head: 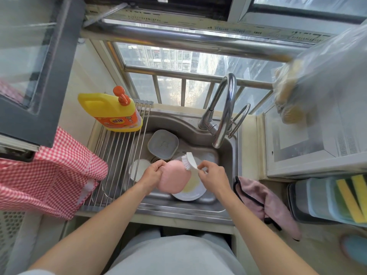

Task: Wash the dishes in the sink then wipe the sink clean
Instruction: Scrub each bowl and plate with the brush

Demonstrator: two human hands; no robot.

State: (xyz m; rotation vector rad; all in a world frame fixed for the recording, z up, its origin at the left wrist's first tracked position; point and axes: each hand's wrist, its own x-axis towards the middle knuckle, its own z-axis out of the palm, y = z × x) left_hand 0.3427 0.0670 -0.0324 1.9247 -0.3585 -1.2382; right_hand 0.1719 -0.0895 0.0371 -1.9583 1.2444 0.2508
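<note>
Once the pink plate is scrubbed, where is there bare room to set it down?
The roll-up rack is bare between the detergent bottle and the sink's front rim. The basin is crowded: grey dish, white bowl, white plate under the pink plate held by the left hand; the right hand holds the brush.

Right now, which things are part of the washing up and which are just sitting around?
In use: pink dish, white brush, white plate, grey dish, sink.
Lying about: detergent bottle, pink cloth, sponges, checked cloth.
</note>
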